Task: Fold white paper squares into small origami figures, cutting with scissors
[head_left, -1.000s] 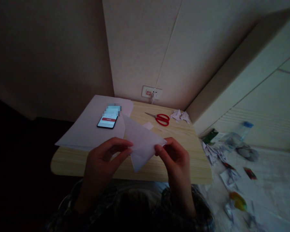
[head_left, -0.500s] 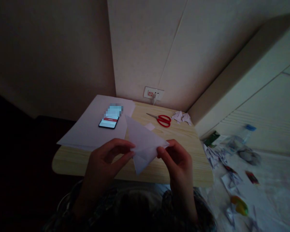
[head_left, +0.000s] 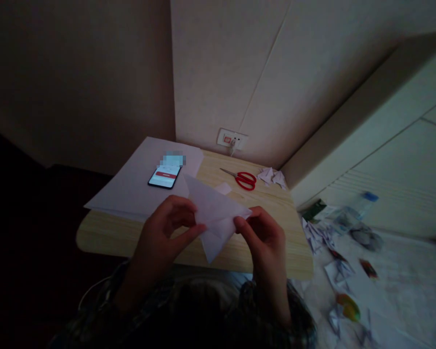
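Observation:
A folded sheet of white paper, with pointed corners and crease lines, is held above the front of the small wooden table. My left hand grips its left edge, the thumb pressed on the front and the fingers behind. My right hand pinches the right corner between thumb and fingers. Beyond the folded paper lie a small white paper piece and red-handled scissors, whose blades point left.
White paper sheets lie at the table's left with a lit phone on them. Folded paper shapes sit at the back right corner. A wall socket holds a plug. Right of the table are a plastic bottle and scattered folded papers.
My left thumb has moved up and slightly right onto the paper, and the left fingers have spread farther from it. The right hand keeps its pinch. The view has shifted slightly.

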Demonstrator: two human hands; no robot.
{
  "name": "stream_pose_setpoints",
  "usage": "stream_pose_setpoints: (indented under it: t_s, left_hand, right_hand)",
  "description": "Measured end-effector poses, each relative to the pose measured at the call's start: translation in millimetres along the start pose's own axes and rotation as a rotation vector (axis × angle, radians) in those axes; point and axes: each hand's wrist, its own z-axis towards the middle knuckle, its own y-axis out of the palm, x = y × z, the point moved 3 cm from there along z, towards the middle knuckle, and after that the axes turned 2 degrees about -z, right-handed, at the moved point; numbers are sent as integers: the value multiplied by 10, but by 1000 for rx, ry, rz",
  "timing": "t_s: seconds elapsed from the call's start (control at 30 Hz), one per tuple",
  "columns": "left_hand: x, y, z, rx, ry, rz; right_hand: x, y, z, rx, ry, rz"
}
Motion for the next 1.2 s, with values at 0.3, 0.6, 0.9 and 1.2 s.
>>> stream_pose_setpoints:
  t_s: [0.3, 0.6, 0.9, 1.2]
  left_hand:
    - [223, -81, 75, -22, 444, 590]
    - [271, 138, 85, -270, 219, 404]
    - [245, 165, 157, -286, 130, 283]
    - [162, 199, 159, -269, -14, 160]
  right_hand:
    - [-162, -38, 111, -309, -105, -452]
    - [-241, -13, 167, -346, -198, -451]
    - [-183, 15, 172, -349, -125, -372]
    - [-133, 17, 172, -367, -92, -333]
